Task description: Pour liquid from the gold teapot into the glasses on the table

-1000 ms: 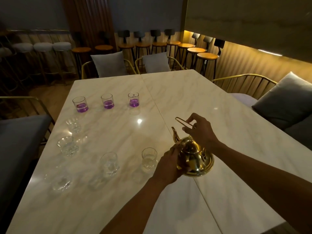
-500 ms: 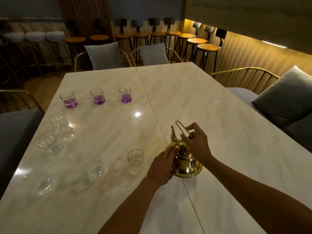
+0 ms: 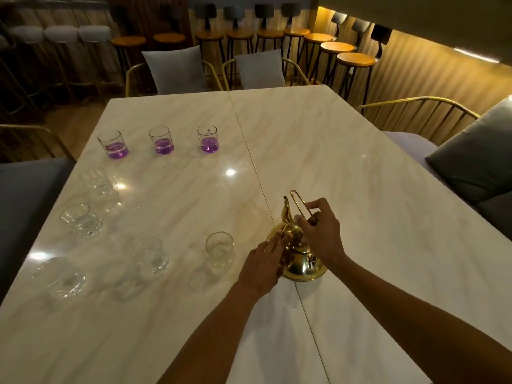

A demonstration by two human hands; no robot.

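Nearest the viewer, two bare forearms reach forward over a pale marble surface (image 3: 360, 167) toward a gold teapot (image 3: 300, 257) standing upright on the seam between two slabs, right of centre. The right hand (image 3: 321, 234) is closed around the thin wire handle (image 3: 299, 202) above the lid, pinching it between fingers and thumb. The left hand (image 3: 263, 266) lies open, fingers flat against the teapot's left side, steadying it without gripping.

Just left of the teapot stands a clear glass (image 3: 219, 249) that looks empty, the likeliest first target. Judging from this, a good pour means lifting by the handle, bringing the spout (image 3: 286, 209) over the rim, and tipping slowly while the left hand guards the lid.

Farther left, four more clear glasses curve away: (image 3: 150, 257), (image 3: 59, 277), (image 3: 80, 218), (image 3: 99, 181). At the far left, three tumblers (image 3: 163, 139) in a row hold a little purple liquid.
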